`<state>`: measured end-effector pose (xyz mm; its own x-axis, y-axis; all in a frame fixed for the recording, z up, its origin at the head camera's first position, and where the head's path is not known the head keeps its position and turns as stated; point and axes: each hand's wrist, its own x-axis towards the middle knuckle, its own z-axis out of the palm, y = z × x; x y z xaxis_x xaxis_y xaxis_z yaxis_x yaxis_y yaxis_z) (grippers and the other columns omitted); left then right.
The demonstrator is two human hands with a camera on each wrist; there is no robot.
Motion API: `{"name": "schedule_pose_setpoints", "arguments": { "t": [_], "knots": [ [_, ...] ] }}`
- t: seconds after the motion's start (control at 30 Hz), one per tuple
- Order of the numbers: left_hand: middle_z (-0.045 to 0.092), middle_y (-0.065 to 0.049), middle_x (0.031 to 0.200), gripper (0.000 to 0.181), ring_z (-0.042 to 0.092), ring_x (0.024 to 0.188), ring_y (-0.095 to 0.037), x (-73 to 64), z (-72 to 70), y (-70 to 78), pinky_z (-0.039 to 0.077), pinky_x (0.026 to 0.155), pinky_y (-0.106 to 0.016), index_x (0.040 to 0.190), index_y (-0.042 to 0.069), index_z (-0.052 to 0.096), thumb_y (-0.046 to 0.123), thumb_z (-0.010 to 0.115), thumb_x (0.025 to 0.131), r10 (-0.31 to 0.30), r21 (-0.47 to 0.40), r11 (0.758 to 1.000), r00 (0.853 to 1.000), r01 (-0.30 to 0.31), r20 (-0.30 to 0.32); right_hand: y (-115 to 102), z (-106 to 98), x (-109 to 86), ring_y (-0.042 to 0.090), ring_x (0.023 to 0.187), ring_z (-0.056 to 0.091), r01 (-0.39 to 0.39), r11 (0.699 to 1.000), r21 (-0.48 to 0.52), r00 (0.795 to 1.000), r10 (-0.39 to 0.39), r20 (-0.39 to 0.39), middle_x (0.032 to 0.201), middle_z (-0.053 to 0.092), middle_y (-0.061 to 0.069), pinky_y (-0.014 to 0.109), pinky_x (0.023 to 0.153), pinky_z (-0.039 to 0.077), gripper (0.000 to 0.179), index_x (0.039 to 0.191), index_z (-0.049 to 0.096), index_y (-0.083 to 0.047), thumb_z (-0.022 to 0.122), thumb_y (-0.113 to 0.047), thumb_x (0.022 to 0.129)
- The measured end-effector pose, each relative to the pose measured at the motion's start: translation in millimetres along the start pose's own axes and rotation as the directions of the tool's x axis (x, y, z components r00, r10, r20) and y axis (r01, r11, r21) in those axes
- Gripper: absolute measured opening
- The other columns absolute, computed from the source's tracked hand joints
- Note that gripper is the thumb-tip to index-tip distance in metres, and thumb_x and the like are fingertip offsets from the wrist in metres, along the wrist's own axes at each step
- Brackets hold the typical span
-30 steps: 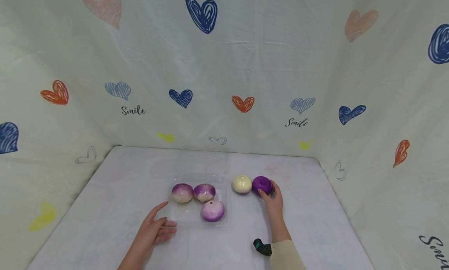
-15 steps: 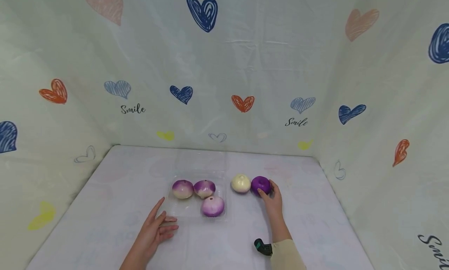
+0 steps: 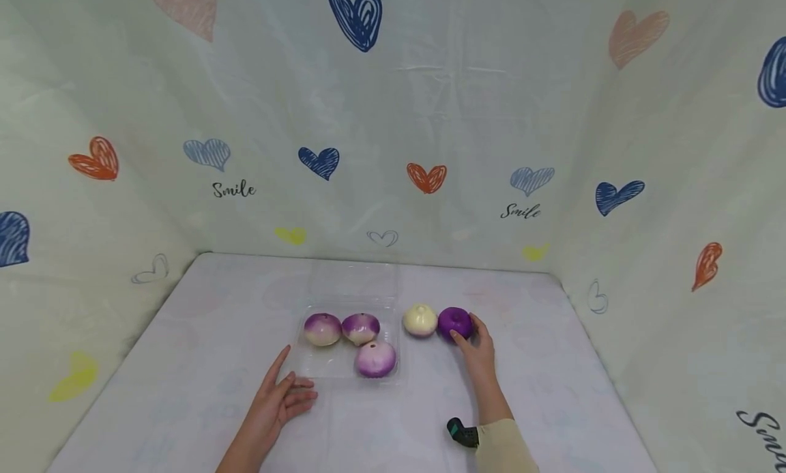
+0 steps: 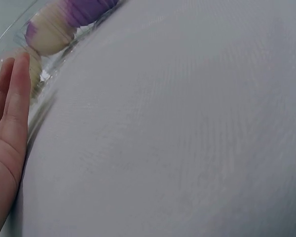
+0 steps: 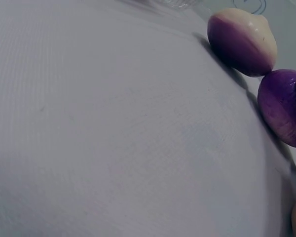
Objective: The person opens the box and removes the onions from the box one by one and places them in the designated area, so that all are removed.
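In the head view my right hand [image 3: 477,347] grips a glossy purple turnip [image 3: 455,321] by its right side, thumb in front and fingers behind. It stands against a cream-topped turnip [image 3: 420,321]; the right wrist view shows this turnip [image 5: 241,42] purple lower down. A clear plastic clamshell box [image 3: 328,369] lies with its lid [image 3: 353,280] folded back. Three purple-and-cream turnips sit in it: back left [image 3: 322,330], back middle [image 3: 361,329] and front right [image 3: 376,360]. My left hand [image 3: 270,405] is beside the box's front left corner, fingers extended, holding nothing.
A pale cloth covers the table [image 3: 381,432], with a heart-printed curtain [image 3: 374,104] behind and at both sides. A black and green device [image 3: 462,433] sits at my right wrist, by the cream sleeve [image 3: 506,446].
The box with its three turnips has shifted slightly away from me. My left hand has moved a little to the right. The purple and cream-topped turnips have edged slightly left with my right hand.
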<state>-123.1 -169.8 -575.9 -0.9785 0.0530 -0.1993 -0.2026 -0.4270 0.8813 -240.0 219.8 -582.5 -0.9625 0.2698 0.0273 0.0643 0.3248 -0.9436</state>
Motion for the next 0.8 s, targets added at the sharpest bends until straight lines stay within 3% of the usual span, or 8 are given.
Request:
{"name": "schedule_pose_setpoints", "arguments": {
  "t": [0.17, 0.6, 0.8],
  "knots": [
    [0.066, -0.011, 0.097, 0.067, 0.069, 0.09, -0.021, -1.9, -2.1, 0.4, 0.057, 0.082, -0.035, 0.158, 0.017, -0.001, 0.016, 0.042, 0.106, 0.032, -0.031, 0.999, 0.999, -0.031, 0.039, -3, 0, -3.5, 0.039, 0.142, 0.022, -0.011, 1.0, 0.005, 1.0, 0.011, 0.024, 0.151, 0.034, 0.022, 0.058, 0.115, 0.011, 0.072, 0.148, 0.037, -0.006, 0.073, -0.023, 0.089],
    [0.064, -0.015, 0.1, 0.064, 0.067, 0.093, -0.023, -0.5, 0.6, 2.2, 0.055, 0.087, -0.038, 0.158, 0.022, 0.003, 0.015, 0.04, 0.107, -0.027, -0.014, 1.0, 1.0, 0.027, 0.002, -8, -13, -8.6, 0.038, 0.142, 0.018, 0.006, 0.997, 0.075, 0.999, -0.01, 0.049, 0.154, 0.023, 0.021, 0.054, 0.116, 0.017, 0.075, 0.152, 0.03, -0.008, 0.072, -0.022, 0.091],
    [0.064, -0.016, 0.101, 0.063, 0.067, 0.095, -0.024, -1.2, 1.6, 2.4, 0.054, 0.089, -0.039, 0.158, 0.022, 0.003, 0.014, 0.039, 0.107, -0.016, -0.02, 1.0, 1.0, 0.016, 0.012, -22, -13, -24.2, 0.036, 0.14, 0.023, 0.106, 0.991, 0.082, 0.994, -0.108, 0.024, 0.151, 0.028, 0.018, 0.052, 0.115, 0.019, 0.07, 0.148, 0.037, -0.006, 0.073, -0.013, 0.088]
  ]
}}
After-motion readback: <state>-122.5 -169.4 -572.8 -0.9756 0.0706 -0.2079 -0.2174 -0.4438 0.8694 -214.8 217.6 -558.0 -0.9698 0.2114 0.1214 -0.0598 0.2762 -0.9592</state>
